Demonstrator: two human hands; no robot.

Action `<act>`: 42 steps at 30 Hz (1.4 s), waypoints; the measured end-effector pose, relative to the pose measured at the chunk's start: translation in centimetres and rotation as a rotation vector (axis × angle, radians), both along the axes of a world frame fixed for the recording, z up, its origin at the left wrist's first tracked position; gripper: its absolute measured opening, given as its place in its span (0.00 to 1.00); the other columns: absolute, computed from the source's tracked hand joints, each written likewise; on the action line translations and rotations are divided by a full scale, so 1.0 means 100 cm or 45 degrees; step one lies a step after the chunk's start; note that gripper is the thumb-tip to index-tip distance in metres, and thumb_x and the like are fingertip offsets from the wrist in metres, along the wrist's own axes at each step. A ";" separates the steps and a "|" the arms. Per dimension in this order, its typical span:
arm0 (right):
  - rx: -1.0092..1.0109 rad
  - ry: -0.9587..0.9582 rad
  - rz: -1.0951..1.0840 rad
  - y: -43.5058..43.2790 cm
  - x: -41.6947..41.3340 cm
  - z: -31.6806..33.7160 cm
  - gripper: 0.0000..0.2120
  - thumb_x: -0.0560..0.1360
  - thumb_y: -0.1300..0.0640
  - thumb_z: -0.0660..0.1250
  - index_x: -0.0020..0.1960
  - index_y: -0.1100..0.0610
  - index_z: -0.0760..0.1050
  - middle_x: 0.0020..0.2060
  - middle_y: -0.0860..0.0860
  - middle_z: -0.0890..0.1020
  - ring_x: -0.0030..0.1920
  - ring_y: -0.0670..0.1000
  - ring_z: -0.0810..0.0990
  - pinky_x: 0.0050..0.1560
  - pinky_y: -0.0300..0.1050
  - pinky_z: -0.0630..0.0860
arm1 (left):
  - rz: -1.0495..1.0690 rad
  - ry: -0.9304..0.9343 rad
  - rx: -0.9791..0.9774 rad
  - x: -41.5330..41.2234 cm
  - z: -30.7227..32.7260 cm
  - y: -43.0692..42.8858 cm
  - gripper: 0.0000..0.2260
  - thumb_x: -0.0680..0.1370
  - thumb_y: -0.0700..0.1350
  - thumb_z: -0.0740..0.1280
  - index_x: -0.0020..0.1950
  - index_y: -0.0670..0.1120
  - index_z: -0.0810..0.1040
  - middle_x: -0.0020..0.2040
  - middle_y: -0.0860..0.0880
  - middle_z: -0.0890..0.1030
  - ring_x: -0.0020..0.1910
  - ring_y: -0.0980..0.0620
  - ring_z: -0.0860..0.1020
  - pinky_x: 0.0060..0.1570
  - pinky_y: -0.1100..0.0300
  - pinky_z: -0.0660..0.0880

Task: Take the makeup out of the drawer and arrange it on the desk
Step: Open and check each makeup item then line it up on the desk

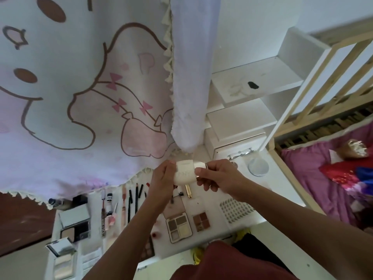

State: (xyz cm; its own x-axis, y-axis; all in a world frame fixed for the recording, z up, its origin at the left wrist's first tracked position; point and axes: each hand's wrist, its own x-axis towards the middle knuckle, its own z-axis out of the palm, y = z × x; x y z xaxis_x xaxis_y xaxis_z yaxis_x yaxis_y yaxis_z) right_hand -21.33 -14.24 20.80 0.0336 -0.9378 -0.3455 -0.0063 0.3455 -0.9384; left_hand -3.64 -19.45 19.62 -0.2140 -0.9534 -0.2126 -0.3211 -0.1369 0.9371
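Head view: we hold the white case [184, 172] in both hands, raised above the desk [210, 202]. The left hand [161, 178] grips its left end and the right hand [220, 176] pinches its right end, so its long axis runs hand to hand. The quad palette [178, 225] lies below the grip, towards us. We judge neither hand nearer to it.

— What's hanging far left?
— A cartoon-print curtain [80, 87], with a white cloth [191, 77] beside it.
— And right?
— White stepped shelves [256, 81] against a white wall [262, 27], then a wooden bed frame [333, 77] with purple bedding [314, 174]. A white desk [215, 225] sits near.
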 end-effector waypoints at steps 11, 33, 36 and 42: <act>-0.415 0.734 0.206 0.003 -0.013 -0.011 0.10 0.75 0.51 0.72 0.54 0.53 0.81 0.34 0.42 0.82 0.35 0.42 0.82 0.42 0.43 0.79 | -0.017 0.086 0.332 -0.001 -0.001 -0.002 0.16 0.83 0.51 0.56 0.43 0.43 0.75 0.30 0.44 0.71 0.23 0.53 0.66 0.22 0.64 0.61; -0.109 0.277 0.094 -0.001 0.002 -0.006 0.16 0.74 0.69 0.69 0.54 0.51 0.76 0.49 0.49 0.82 0.45 0.48 0.83 0.41 0.40 0.80 | 0.034 -0.019 0.093 0.009 -0.003 -0.001 0.17 0.83 0.51 0.56 0.42 0.42 0.75 0.33 0.48 0.73 0.31 0.54 0.72 0.27 0.65 0.67; 0.173 -0.078 -0.023 -0.001 -0.001 0.000 0.13 0.79 0.68 0.60 0.58 0.57 0.76 0.49 0.58 0.84 0.45 0.55 0.84 0.40 0.44 0.79 | 0.040 -0.014 0.104 0.007 -0.003 0.000 0.17 0.83 0.51 0.56 0.43 0.42 0.75 0.35 0.47 0.74 0.34 0.51 0.73 0.31 0.62 0.68; 0.438 -0.240 0.007 -0.002 -0.005 0.001 0.17 0.81 0.49 0.63 0.49 0.63 0.80 0.40 0.60 0.83 0.34 0.52 0.80 0.32 0.41 0.76 | -0.005 -0.046 0.087 0.004 -0.006 0.003 0.18 0.82 0.53 0.56 0.43 0.41 0.75 0.34 0.47 0.73 0.32 0.51 0.71 0.30 0.60 0.67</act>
